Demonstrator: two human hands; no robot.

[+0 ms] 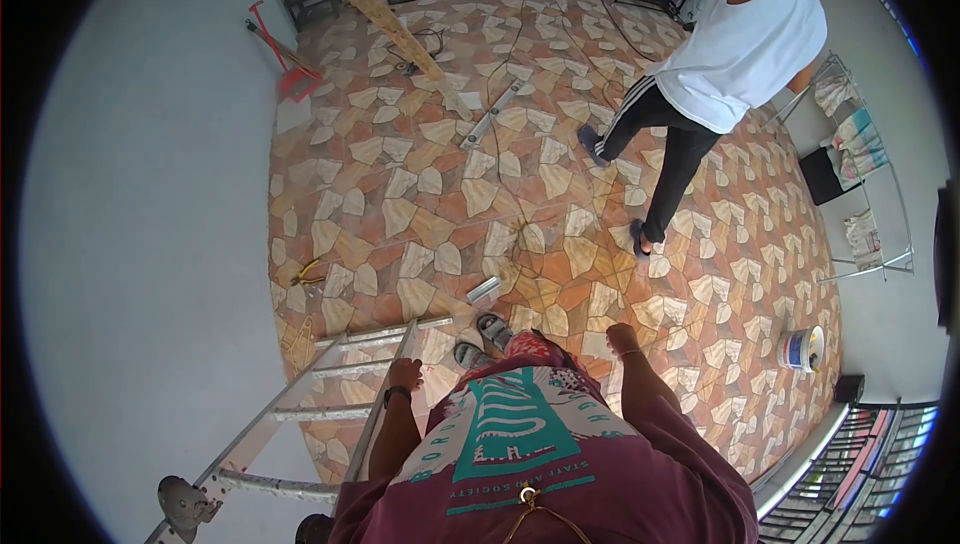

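My left hand (405, 375) hangs beside the aluminium ladder (322, 412), close to its right rail. Its fingers look loosely curled, with no object visible in them; a dark band circles that wrist. Out to the right of my body, my right hand (622, 338) hangs over the tiled floor, closed and with nothing visible in it. A short silver metal piece (483, 290) lies on the tiles ahead of my sandalled feet. Pliers with yellow handles (307, 272) rest on the floor near the left wall.
Ahead on the right, a person in a white sleeveless shirt (745, 49) stands facing away. A wooden plank (385, 19) slants down near a spirit level (491, 115) and cords. A red dustpan (298, 82) leans left; a drying rack (898, 214) and white bucket (797, 351) stand right.
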